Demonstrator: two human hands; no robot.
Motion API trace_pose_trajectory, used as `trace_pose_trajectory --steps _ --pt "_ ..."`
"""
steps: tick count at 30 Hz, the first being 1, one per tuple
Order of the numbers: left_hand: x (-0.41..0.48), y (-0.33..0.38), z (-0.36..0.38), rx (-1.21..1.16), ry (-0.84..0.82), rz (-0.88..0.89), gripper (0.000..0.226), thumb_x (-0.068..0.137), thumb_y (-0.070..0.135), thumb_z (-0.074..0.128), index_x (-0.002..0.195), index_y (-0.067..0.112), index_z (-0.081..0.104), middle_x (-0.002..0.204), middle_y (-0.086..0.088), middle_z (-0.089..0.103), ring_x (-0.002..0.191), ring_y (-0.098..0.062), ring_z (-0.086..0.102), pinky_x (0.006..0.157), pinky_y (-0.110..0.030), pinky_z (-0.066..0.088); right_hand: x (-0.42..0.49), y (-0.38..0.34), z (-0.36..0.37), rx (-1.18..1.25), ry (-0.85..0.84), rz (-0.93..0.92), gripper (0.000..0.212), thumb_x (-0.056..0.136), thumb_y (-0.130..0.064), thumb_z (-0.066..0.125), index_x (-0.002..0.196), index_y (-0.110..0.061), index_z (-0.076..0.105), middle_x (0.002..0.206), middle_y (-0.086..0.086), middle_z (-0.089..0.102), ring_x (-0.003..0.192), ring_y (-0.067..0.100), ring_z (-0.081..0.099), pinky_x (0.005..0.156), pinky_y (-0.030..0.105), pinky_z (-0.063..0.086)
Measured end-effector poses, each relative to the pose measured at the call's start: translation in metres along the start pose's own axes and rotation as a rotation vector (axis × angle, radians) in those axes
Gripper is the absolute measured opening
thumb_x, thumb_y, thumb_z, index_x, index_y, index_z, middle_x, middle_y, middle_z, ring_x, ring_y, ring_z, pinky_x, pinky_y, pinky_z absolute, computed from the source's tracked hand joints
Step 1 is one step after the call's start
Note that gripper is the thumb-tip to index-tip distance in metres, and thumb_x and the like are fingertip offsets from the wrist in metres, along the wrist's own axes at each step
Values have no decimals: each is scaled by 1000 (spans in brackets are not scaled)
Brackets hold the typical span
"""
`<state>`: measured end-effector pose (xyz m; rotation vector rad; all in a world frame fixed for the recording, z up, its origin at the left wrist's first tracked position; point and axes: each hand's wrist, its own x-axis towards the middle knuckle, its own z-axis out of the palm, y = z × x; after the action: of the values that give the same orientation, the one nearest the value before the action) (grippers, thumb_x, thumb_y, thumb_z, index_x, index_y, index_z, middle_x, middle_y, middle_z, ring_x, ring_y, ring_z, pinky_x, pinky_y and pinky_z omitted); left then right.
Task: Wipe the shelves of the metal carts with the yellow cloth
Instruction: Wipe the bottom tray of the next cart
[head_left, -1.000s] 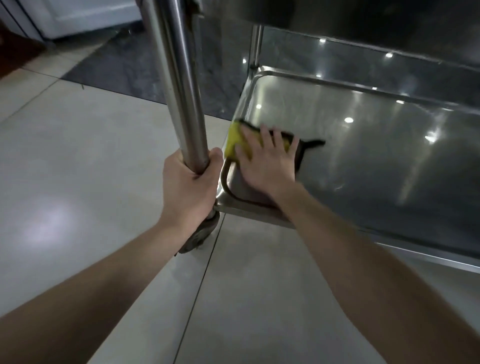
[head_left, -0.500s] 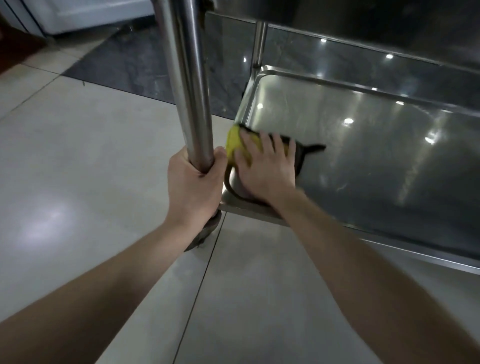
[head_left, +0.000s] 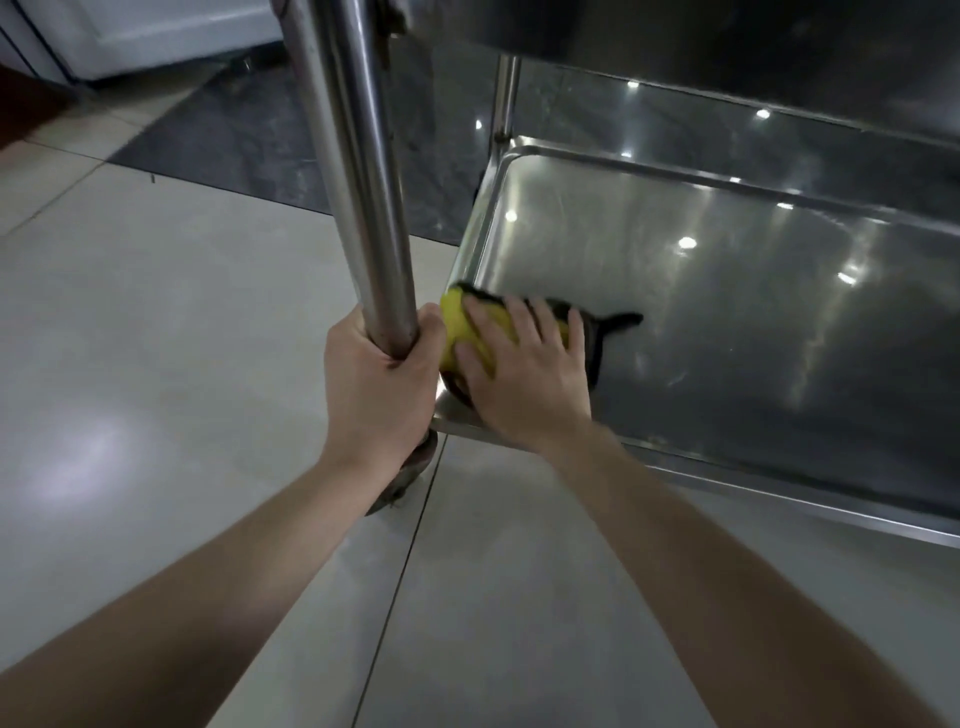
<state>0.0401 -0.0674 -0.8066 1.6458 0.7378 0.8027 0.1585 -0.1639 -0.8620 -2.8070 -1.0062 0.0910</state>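
Yellow cloth (head_left: 456, 327) lies in the near left corner of the lower shelf (head_left: 727, 322), pressed flat under the right hand (head_left: 524, 379), whose fingers are spread. The left hand (head_left: 379, 389) grips the cart post (head_left: 358, 182). A hard push could roll the cart (head_left: 727, 31) if that grip slips. Much of the cloth hides under the palm; the shelf's right end is cut off.

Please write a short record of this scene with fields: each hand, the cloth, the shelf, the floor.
left hand: grips the cart post
right hand: presses flat on the yellow cloth
yellow cloth: lies in the near left corner of the bottom shelf
bottom shelf: shiny metal, raised rim
floor: pale tiles
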Motion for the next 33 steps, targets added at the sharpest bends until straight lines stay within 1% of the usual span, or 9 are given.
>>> trace_pose_trajectory --steps 6,10,14,22,25,27,29,31,33 --pt "-1 0 0 -4 -2 24 44 99 19 67 77 -14 49 70 -34 51 61 -45 51 54 -52 45 164 32 -14 59 -64 175 65 106 -64 13 168 -46 14 179 1 13 165 29 5 128 64 -7" --pt "-2 4 0 -5 -6 -20 52 95 32 68 80 -14 50 71 -34 52 60 -44 52 53 -53 47 55 13 0 49 -12 86 63 106 -65 15 167 -47 17 176 1 21 164 29 11 129 63 -4" --pt "-5 7 -1 1 -13 -50 47 99 23 69 80 -14 48 70 -35 50 56 -42 48 50 -49 43 -77 3 5 14 59 -52 61 107 -65 16 164 -49 26 171 -3 32 161 27 20 130 61 5" --pt "-1 0 1 7 -16 -33 46 100 20 67 80 -15 45 68 -35 47 55 -42 43 43 -43 33 147 69 -24 49 -88 167 66 104 -69 16 168 -49 14 179 -1 12 165 26 6 130 61 -5" --pt "-4 6 0 20 8 -55 45 102 22 67 82 -14 50 71 -35 54 48 -34 48 42 -41 39 109 67 -14 52 -64 140 65 105 -67 16 168 -48 16 178 2 16 164 28 8 129 61 -5" --pt "-7 11 2 58 44 -82 41 103 27 70 91 -10 57 71 -25 62 43 -17 54 43 -28 45 27 62 -9 38 -6 93 64 106 -67 16 167 -47 20 175 2 23 163 28 13 130 61 -2" --pt "-18 11 0 75 80 -119 39 99 36 76 104 7 50 81 -17 58 55 -12 59 51 -18 50 -60 62 -8 32 46 9 63 107 -66 15 166 -48 23 173 -1 27 163 27 15 130 61 2" --pt "-41 -5 -5 235 154 -119 54 89 50 82 109 19 43 106 -6 47 90 -19 60 84 -36 59 -94 76 -12 30 0 -31 62 107 -67 13 166 -50 21 174 -4 26 163 25 14 131 59 2" --pt "-76 -25 -7 417 94 15 51 87 46 80 111 22 41 113 3 39 103 -26 50 93 -53 51 -57 102 -20 14 -54 6 64 105 -69 13 166 -51 15 177 -5 19 164 22 9 131 57 -2"
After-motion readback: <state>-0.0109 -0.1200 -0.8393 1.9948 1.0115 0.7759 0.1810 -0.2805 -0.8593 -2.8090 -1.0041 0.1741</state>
